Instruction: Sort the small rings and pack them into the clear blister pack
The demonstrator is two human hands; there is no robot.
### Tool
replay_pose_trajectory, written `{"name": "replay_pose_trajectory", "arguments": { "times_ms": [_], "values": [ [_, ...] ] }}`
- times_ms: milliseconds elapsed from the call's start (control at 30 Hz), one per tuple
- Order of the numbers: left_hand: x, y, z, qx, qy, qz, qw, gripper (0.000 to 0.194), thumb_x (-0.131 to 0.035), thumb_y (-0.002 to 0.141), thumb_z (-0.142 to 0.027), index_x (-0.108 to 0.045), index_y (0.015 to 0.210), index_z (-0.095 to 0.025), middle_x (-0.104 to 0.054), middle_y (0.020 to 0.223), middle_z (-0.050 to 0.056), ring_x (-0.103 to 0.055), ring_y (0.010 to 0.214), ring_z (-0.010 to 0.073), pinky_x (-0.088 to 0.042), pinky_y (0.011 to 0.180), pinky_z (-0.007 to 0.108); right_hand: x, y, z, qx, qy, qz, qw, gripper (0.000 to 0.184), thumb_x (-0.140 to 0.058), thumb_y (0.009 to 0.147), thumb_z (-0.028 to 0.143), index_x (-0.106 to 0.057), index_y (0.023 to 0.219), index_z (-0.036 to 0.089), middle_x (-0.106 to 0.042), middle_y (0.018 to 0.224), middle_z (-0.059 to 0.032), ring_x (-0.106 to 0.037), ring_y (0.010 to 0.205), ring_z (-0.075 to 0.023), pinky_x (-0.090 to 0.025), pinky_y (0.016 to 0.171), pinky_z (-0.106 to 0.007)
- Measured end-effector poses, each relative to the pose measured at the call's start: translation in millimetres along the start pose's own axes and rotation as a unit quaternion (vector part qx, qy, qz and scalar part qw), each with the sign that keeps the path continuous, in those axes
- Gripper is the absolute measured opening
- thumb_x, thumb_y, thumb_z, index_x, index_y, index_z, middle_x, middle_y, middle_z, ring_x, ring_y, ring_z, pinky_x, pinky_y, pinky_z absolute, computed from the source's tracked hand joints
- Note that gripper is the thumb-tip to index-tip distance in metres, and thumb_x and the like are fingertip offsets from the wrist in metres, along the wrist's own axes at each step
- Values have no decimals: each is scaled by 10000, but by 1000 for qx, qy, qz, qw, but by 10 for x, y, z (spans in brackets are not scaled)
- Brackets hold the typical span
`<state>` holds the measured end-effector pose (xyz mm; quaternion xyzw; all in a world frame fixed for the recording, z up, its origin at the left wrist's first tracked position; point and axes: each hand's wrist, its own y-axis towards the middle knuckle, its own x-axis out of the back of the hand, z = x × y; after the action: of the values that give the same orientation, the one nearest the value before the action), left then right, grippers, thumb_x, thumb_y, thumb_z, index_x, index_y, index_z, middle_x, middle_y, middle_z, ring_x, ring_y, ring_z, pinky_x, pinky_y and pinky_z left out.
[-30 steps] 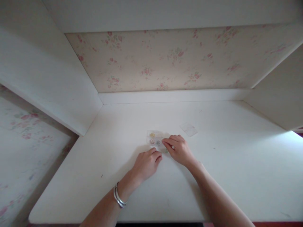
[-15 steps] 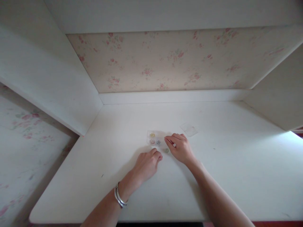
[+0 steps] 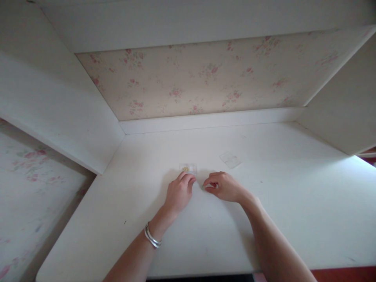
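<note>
A small clear plastic case (image 3: 192, 167) lies flat on the white table, with a yellow round piece (image 3: 185, 169) in its far left part. My left hand (image 3: 179, 192) covers the case's near side, its fingers closed at that edge; the other round pieces there are hidden. Just to the right, my right hand (image 3: 225, 187) pinches a small greenish round piece (image 3: 203, 187) between thumb and fingertips, close to the tabletop. What the piece is made of is too small to tell.
A clear, flat plastic lid or sheet (image 3: 230, 159) lies beyond my right hand. The white table (image 3: 141, 164) is bounded by a back ledge (image 3: 205, 120) and side panels. A small dark mark (image 3: 125, 222) lies at left.
My left hand has moved forward onto the near side of the case. My right hand has come back from the case to the loose greenish piece and closed on it. The view has tilted slightly.
</note>
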<state>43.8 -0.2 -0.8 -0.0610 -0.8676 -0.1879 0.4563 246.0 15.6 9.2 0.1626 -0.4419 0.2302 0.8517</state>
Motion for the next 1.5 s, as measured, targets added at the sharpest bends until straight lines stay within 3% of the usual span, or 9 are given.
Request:
{"name": "replay_pose_trajectory", "arguments": {
  "times_ms": [333,533,667,800,1033,1167,1367,1500],
  "values": [
    [161,-34,297,7,-16,-81,997,185,-457,911,-276,-625,932,-202,-646,879,28,-604,832,141,-468,766,252,-48,13,24,6,-63,45,997,227,-520,800,178,-675,641,223,-600,662,8,-504,610,-102,-280,565,-226],
    [181,-104,297,20,32,-48,998,204,-438,916,-290,-628,941,-219,-644,896,25,-609,825,137,-475,760,241,-37,15,5,10,-24,32,999,205,-522,823,192,-705,753,251,-611,700,15,-527,637,-97,-302,573,-214],
    [153,-135,212,16,67,8,998,216,-424,922,-289,-624,993,-248,-640,936,19,-613,833,131,-479,753,229,-37,26,16,7,4,-7,1000,225,-499,854,234,-708,771,238,-611,681,3,-520,610,-99,-327,570,-214],
    [135,-135,163,21,100,54,993,242,-406,929,-293,-596,1076,-268,-626,980,19,-614,834,136,-482,708,226,-108,74,51,-5,26,-104,994,248,-477,885,300,-708,830,228,-621,692,-19,-529,616,-115,-369,602,-231],
    [156,-150,137,22,116,80,990,247,-392,933,-302,-611,1040,-266,-619,952,19,-619,807,144,-480,676,230,-324,196,112,-23,19,-222,975,255,-462,901,322,-696,888,223,-638,722,-32,-557,672,-134,-395,667,-257],
    [180,-185,112,24,119,85,989,240,-394,930,-309,-614,1023,-278,-618,949,12,-624,793,151,-481,660,239,-391,265,114,-35,25,-238,970,237,-479,895,326,-690,907,220,-642,730,-23,-560,663,-125,-388,677,-255],
    [230,-203,60,28,95,63,993,215,-418,920,-319,-606,1015,-275,-617,950,7,-625,800,151,-486,681,248,-411,377,51,-46,11,-195,980,237,-486,881,322,-705,870,232,-647,716,-7,-558,653,-122,-382,674,-251],
    [201,-218,25,16,84,64,994,242,-395,929,-313,-627,957,-253,-619,922,18,-622,811,144,-486,718,242,-341,339,8,-70,42,-251,964,253,-482,876,332,-708,888,220,-654,729,-24,-569,667,-135,-404,660,-252]
  ]
}}
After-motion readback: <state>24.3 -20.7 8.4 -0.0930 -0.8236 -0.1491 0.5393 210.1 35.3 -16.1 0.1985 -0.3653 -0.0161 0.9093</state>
